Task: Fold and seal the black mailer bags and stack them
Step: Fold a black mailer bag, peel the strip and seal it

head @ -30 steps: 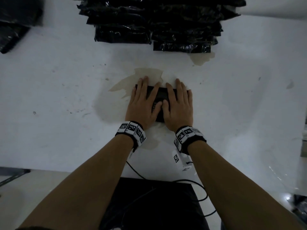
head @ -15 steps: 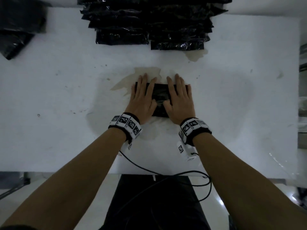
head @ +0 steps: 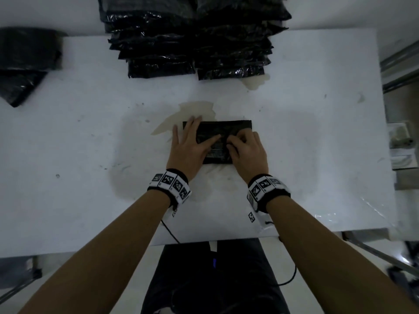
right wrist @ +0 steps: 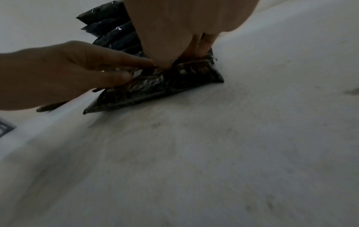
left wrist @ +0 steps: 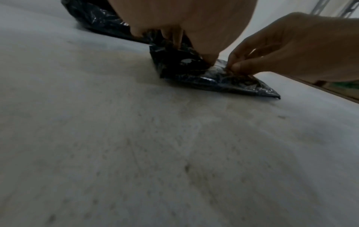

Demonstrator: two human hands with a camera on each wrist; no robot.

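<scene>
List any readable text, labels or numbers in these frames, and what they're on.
None readable.
Left wristband: black-and-white square marker codes, no letters or numbers.
Right wristband: the same marker codes.
Small tag below the right wristband: a marker code only.
Black mailer bag under the hands: no print visible.

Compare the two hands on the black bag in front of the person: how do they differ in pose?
The left hand lies with straight, spread fingers pressing the mailer bag; the right hand has curled fingers pinching at its top surface. The left covers the bag's left part, the right its right part. Both touch the same bag.
</scene>
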